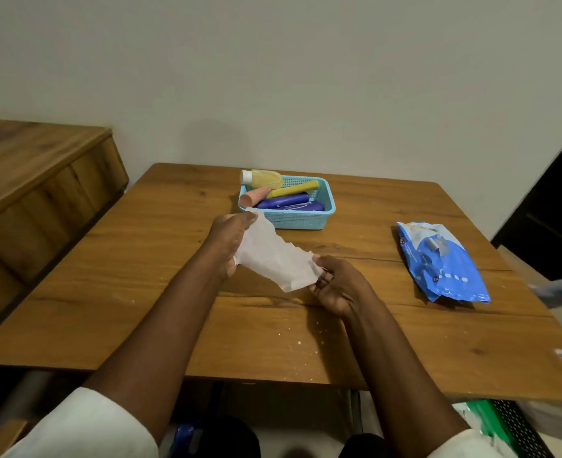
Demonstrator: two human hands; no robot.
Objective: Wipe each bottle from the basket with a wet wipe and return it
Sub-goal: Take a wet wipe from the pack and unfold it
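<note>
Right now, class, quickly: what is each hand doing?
Left hand: grips one end of the white wet wipe.
Right hand: pinches the wipe's other end, stretching it above the brown wooden table.

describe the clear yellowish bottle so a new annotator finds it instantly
On the wooden table, find the light blue basket near the far edge. The yellowish bottle lies on its side at the basket's back left corner, white cap poking over the rim. It is the only see-through one; its neighbours are opaque pink, yellow and dark blue.
</note>
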